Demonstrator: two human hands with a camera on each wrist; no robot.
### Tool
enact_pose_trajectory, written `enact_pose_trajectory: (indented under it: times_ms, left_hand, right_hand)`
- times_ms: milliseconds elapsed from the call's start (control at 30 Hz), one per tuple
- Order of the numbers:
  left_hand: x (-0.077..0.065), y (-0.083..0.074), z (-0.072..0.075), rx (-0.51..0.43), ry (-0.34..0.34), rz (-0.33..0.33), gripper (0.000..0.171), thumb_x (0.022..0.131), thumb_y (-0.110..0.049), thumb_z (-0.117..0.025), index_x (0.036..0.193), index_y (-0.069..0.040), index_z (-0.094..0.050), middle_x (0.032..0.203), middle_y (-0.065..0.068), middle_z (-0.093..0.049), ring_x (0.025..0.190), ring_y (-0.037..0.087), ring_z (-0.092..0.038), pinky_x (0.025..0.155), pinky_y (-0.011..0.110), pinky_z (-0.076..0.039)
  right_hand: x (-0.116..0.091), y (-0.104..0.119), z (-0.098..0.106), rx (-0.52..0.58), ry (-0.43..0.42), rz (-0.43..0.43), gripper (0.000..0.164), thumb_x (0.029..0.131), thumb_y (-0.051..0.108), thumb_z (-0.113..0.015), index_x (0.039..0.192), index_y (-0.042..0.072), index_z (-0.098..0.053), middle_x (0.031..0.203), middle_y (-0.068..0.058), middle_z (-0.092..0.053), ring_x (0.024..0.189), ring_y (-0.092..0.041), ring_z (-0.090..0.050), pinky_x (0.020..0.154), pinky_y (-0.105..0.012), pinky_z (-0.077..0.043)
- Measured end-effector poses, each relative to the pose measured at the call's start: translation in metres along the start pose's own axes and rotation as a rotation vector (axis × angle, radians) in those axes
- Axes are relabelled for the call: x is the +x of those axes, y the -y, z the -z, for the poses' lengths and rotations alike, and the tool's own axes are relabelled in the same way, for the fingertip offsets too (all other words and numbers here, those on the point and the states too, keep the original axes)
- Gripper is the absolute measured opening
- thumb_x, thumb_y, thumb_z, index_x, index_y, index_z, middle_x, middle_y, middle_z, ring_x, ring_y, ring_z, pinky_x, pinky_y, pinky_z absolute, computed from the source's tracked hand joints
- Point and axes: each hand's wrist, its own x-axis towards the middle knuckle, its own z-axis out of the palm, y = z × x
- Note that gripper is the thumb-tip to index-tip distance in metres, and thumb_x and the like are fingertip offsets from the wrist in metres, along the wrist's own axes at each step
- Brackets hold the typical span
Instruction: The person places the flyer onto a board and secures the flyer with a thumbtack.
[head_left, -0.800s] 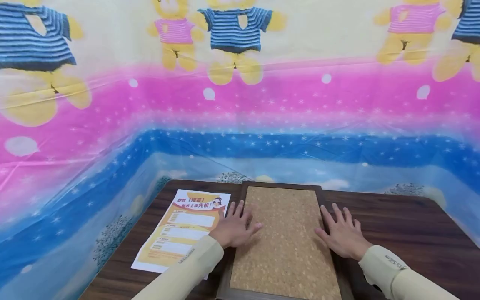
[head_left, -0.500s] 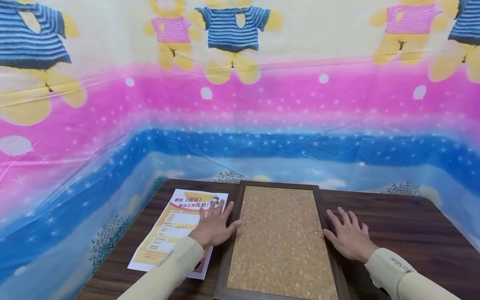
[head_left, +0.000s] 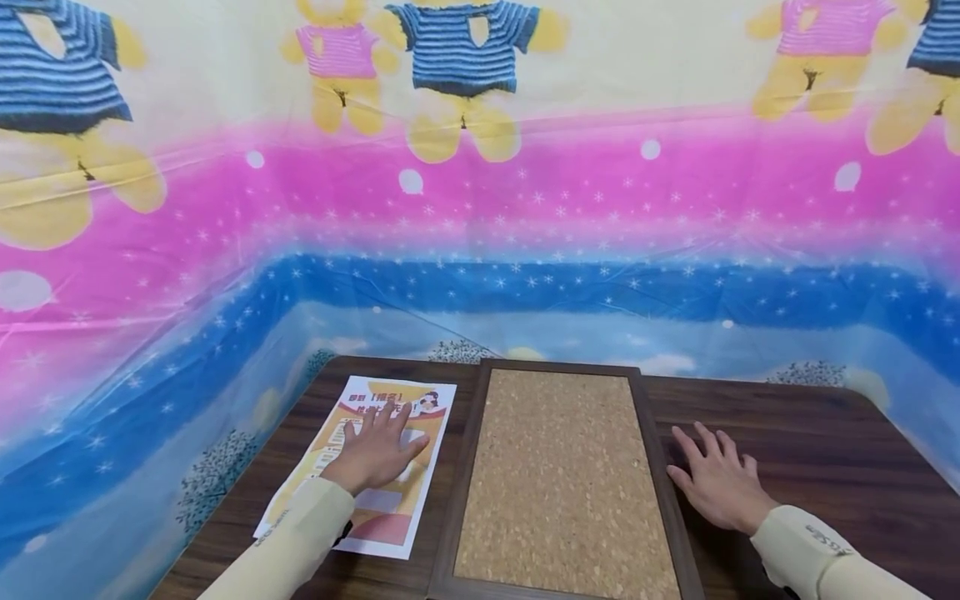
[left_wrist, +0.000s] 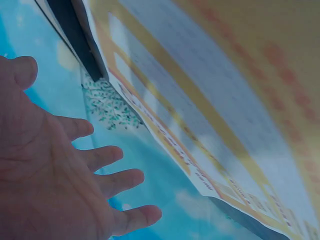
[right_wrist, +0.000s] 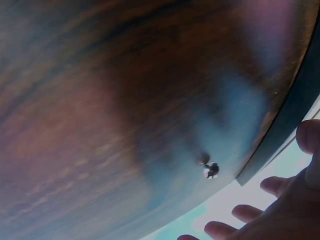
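A printed flyer (head_left: 390, 500) in orange, yellow and white lies on the table left of a cork board (head_left: 562, 483) with a dark wooden frame. Over the flyer, palm down, spreads my left hand (head_left: 375, 450); in the left wrist view a gap shows between this hand (left_wrist: 65, 165) and the paper (left_wrist: 200, 100). My right hand (head_left: 723, 483) is over the bare wood right of the board, fingers spread, holding nothing. In the right wrist view a tiny shiny object (right_wrist: 211, 170) sits on the tabletop near that hand (right_wrist: 280, 210); its kind is unclear.
The dark wood-grain table (head_left: 810, 450) has rounded far corners. A curtain (head_left: 570, 200) printed with bears and snowflakes hangs behind and around it. The board's far edge reaches the table's back edge.
My left hand has moved left, off the cork board and over the flyer. My right hand has moved right, away from the board's frame. Board and flyer lie as before.
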Motion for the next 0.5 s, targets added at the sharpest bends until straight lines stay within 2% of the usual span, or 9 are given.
enact_pose_trajectory:
  times_ms: [133,300,500]
  left_hand:
    - [-0.002,0.008,0.001,0.002,-0.015,0.016,0.07,0.084,-0.059,-0.031,0.136,-0.013,-0.024,0.138,0.017,-0.019,0.124,0.04,-0.01,0.087,0.063,-0.005]
    - [-0.006,0.021,0.003,0.029,-0.027,0.058,0.073,0.083,-0.06,-0.031,0.135,-0.008,-0.027,0.135,0.02,-0.025,0.12,0.043,-0.017,0.085,0.063,-0.009]
    - [-0.011,0.038,0.005,0.053,-0.046,0.103,0.077,0.081,-0.062,-0.034,0.133,-0.005,-0.029,0.13,0.023,-0.028,0.117,0.046,-0.02,0.083,0.064,-0.011]
  right_hand:
    - [0.0,-0.006,0.0,0.01,0.025,-0.015,0.055,0.089,0.039,-0.04,0.134,0.011,-0.025,0.133,-0.023,-0.017,0.113,-0.049,-0.018,0.071,-0.065,-0.02]
    - [-0.001,-0.012,-0.001,0.047,0.053,-0.043,0.046,0.089,0.019,-0.043,0.131,0.007,-0.027,0.124,-0.024,-0.025,0.103,-0.046,-0.028,0.06,-0.057,-0.029]
    - [-0.001,-0.017,-0.003,0.036,0.003,-0.05,0.04,0.086,0.007,-0.046,0.124,0.003,-0.035,0.115,-0.025,-0.033,0.097,-0.043,-0.034,0.058,-0.054,-0.032]
